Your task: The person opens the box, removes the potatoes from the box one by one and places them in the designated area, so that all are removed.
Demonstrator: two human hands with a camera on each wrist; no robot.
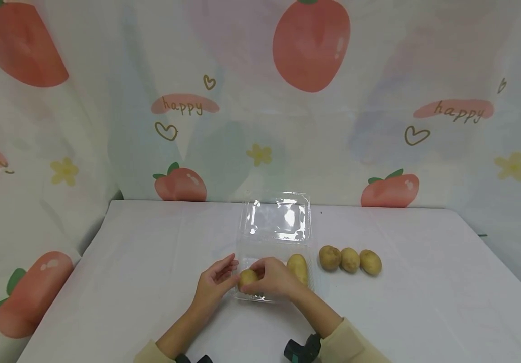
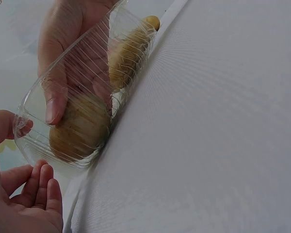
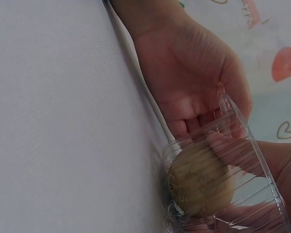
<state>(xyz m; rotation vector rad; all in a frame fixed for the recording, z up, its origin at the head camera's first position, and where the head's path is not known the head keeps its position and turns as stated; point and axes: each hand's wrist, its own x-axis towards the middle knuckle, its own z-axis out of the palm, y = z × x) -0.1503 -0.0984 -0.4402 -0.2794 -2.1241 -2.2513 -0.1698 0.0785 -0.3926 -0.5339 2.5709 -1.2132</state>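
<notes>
In the head view my right hand (image 1: pixel 275 277) holds a potato (image 1: pixel 248 279) at the left end of a clear plastic clamshell box (image 1: pixel 260 300). The left wrist view shows that potato (image 2: pixel 80 128) through the ribbed wall, low in the box, with the right thumb along it. A longer potato (image 1: pixel 298 268) lies at the box's right side. My left hand (image 1: pixel 215 285) is at the box's left edge, its thumb at the rim and its other fingers loosely bent outside the wall. In the right wrist view the held potato (image 3: pixel 201 179) also shows through the plastic.
Three potatoes (image 1: pixel 349 259) lie in a row on the white tabletop (image 1: pixel 424 302), right of the box. The box's clear lid (image 1: pixel 276 219) stands open toward the back. Behind the table hangs a printed cloth (image 1: pixel 242 101).
</notes>
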